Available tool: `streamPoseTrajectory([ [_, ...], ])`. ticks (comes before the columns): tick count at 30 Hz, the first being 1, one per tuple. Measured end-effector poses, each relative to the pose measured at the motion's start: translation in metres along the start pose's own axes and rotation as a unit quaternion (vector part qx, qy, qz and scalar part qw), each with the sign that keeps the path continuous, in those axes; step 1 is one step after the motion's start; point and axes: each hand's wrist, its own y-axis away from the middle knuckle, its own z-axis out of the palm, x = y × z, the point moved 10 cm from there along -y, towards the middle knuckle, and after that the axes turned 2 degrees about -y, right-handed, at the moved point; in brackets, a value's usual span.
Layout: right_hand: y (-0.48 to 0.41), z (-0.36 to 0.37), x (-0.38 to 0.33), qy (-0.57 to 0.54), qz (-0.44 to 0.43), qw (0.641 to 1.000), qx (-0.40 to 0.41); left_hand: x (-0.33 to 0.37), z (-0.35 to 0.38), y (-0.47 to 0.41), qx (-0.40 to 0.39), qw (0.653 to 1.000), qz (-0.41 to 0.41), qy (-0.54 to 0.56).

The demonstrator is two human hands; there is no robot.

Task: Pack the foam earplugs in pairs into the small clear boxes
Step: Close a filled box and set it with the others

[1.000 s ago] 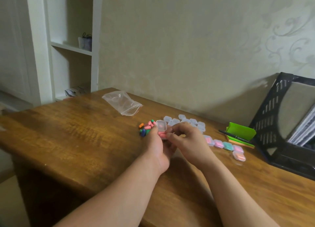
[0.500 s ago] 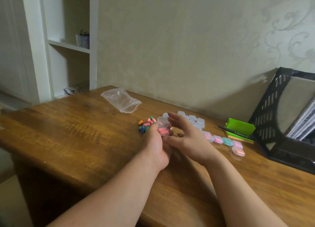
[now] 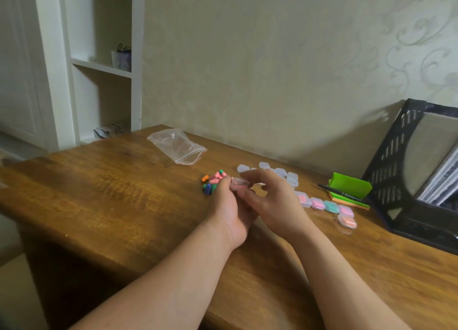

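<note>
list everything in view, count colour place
held box: one, clear, pink inside, left hand
loose earplugs: small pile, pink, green, blue, orange, centre
empty boxes: several, clear, behind right hand
filled boxes: five, pink, teal, orange, right row
zip bag: one, clear, far side
file rack: one, black, far right
notepad: one, green, by file rack
pen: one, black, on notepad
table: one, brown wood
left hand: holds held box
right hand: at held box

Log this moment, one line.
left hand: grips small clear box; right hand: over box; loose earplugs: piled beside; filled boxes: row
</note>
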Motion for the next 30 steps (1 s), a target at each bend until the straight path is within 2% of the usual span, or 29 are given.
streamPoseTrajectory([
  [6, -0.002, -0.002, -0.005, 0.078, -0.034, 0.996, 0.014, 0.000, 0.001, 0.001, -0.003, 0.999, 0.002, -0.039],
  [11, -0.002, -0.002, -0.008, 0.097, -0.039, 0.994, 0.015, 0.000, 0.000, 0.001, 0.000, 0.999, 0.010, -0.050],
  [13, 0.000, -0.003, -0.006, 0.077, -0.027, 0.997, 0.011, 0.002, 0.000, 0.002, 0.004, 0.998, 0.019, -0.055],
  [17, 0.001, -0.002, 0.008, -0.035, 0.050, 0.998, -0.015, 0.006, 0.001, 0.003, 0.002, 0.994, 0.044, -0.104],
  [25, -0.001, -0.017, 0.013, -0.052, 0.067, 0.995, -0.044, 0.009, 0.010, 0.006, -0.017, 0.973, 0.094, -0.209],
  [30, -0.004, -0.027, 0.024, -0.069, 0.084, 0.989, -0.096, 0.007, 0.021, 0.010, -0.042, 0.955, 0.126, -0.266],
])
